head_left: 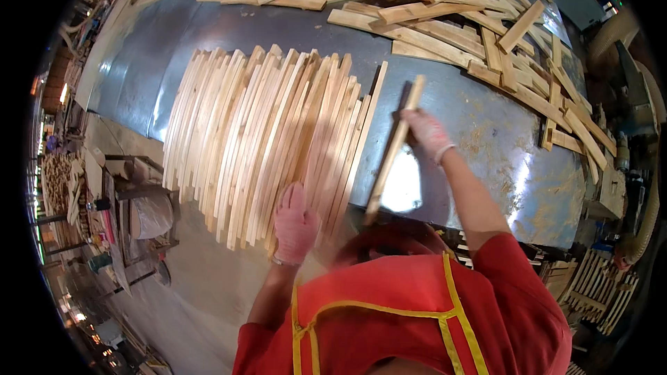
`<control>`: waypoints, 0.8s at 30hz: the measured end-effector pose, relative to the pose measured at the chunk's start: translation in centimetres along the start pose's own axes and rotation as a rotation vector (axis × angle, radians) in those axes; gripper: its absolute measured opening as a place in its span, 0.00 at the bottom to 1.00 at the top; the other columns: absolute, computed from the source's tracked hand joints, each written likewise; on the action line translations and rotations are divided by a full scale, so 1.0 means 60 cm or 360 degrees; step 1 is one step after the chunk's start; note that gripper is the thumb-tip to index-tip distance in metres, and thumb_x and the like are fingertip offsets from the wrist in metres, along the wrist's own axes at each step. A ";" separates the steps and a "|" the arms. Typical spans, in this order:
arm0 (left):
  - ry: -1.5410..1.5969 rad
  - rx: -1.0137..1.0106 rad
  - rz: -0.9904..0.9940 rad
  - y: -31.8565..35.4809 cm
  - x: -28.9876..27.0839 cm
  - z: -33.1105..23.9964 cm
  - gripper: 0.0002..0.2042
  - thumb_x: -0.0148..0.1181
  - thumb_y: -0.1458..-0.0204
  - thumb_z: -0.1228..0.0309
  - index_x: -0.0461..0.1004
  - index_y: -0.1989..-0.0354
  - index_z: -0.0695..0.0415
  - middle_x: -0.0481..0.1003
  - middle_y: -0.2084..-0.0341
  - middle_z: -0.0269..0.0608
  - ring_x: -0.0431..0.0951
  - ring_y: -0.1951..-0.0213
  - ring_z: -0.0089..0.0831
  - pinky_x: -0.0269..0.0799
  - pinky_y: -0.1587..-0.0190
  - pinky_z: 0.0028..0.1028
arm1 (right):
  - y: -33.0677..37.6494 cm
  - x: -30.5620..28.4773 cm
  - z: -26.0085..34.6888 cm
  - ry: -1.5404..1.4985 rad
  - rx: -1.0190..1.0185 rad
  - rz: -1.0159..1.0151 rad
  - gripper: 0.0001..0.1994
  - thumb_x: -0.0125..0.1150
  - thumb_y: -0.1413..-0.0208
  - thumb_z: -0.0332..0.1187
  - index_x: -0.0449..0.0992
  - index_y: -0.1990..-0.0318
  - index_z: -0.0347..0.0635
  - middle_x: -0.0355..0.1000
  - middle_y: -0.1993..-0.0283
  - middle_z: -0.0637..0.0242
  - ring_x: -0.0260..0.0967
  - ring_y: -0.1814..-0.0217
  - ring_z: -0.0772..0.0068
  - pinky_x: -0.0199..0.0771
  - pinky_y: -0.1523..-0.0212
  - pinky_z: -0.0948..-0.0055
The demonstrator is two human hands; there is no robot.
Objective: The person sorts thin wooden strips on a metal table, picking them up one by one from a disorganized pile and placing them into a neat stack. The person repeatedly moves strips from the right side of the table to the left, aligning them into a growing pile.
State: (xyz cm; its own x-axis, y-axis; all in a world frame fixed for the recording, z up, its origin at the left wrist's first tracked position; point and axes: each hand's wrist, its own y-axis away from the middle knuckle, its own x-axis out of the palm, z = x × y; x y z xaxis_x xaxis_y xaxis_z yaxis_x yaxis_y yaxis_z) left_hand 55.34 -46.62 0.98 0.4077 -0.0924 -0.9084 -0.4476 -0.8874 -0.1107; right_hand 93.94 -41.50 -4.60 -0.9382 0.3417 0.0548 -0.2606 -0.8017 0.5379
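Pale wooden strips (240,132) stand side by side in a long row on the metal table, their near ends jutting past its edge. My left hand (296,226), in a pinkish glove, lies against the near ends with its fingers stretched out. Right of the row, my gloved right hand (426,133) grips a single wooden strip (393,161) near its far end. That strip slants over the table, apart from the row, its near end close to my body. One longer strip (368,128) forms the row's right side.
A jumbled heap of loose wooden boards (445,10) covers the far and right part of the metal table (479,118). On the left, beyond the table edge, stands a cart or frame (142,215). Slatted wood (599,290) is stacked at the lower right.
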 end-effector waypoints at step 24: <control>-0.0267 0.0264 0.0213 -0.058 0.123 -0.095 0.35 0.66 0.55 0.68 0.67 0.32 0.51 0.64 0.33 0.41 0.61 0.29 0.48 0.60 0.33 0.54 | -0.075 -0.182 0.236 0.2131 -0.0055 0.0061 0.29 0.66 0.43 0.42 0.72 0.33 0.46 0.82 0.50 0.46 0.81 0.51 0.45 0.81 0.47 0.53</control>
State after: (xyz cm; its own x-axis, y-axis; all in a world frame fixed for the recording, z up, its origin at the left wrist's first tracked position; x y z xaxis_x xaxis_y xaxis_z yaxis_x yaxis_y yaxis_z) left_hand 64.43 -46.77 -3.02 0.2047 -0.1152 -0.9720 -0.6182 -0.7851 -0.0371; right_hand 108.57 -34.71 4.27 -0.4386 -0.4054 -0.8020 -0.2164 -0.8185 0.5321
